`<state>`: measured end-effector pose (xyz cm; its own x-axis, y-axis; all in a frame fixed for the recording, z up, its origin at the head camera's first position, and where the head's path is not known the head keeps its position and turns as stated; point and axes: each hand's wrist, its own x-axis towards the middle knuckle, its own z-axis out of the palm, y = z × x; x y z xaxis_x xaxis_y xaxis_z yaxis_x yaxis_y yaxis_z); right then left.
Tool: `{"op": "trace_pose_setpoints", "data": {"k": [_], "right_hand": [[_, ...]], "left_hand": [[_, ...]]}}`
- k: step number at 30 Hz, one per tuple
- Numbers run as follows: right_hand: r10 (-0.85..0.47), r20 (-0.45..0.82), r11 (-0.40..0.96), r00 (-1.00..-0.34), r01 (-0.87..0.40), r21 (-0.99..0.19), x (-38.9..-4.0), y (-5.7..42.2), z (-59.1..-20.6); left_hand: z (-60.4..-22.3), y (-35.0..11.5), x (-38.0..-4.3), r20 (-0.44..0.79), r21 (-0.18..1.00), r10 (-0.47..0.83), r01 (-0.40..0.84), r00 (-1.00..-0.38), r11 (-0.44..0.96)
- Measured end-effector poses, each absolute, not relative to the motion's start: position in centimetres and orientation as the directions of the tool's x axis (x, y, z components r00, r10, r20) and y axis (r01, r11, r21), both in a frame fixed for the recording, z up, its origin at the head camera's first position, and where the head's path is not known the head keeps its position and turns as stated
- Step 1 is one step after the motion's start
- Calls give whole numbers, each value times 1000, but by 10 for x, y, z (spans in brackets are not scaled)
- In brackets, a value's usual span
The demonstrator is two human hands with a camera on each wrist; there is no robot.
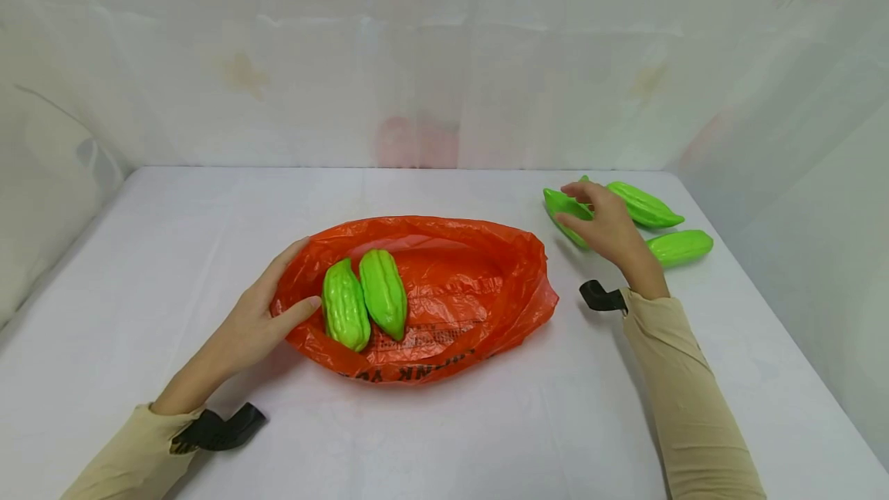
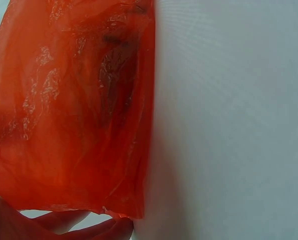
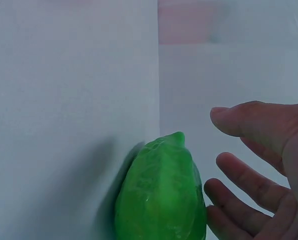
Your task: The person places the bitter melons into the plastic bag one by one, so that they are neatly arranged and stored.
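An open red plastic bag (image 1: 451, 276) lies on the table with two bright green bitter melons, a left one (image 1: 346, 307) and a right one (image 1: 383, 292), inside its left end. My left hand (image 1: 260, 319) grips the bag's left rim, thumb on the near side. In the left wrist view its fingertips (image 2: 121, 229) show at the bag's edge. My right hand (image 1: 604, 226) is over a group of bitter melons at the far right, fingers spread and curved. The closest bitter melon (image 1: 566, 211) shows beside its fingers, and in the right wrist view nothing is in its grasp.
Another bitter melon (image 1: 642, 205) lies behind the right hand, and one more (image 1: 684, 248) lies beside the right wrist. A white cloth covers the table (image 1: 444, 438). Pale patterned sheeting (image 1: 514, 83) hangs behind the table and along both sides.
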<state>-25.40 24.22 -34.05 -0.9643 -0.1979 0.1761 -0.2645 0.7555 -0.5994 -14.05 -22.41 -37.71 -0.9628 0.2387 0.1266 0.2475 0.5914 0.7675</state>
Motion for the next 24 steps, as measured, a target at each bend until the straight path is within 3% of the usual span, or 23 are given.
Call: {"op": "trace_pose_setpoints", "data": {"k": [24], "right_hand": [[-161, 71, 830, -984, -174, -530, -261, 248, -353]], "left_hand": [[-377, -224, -141, 120, 767, 237, 242, -964, 594]]}}
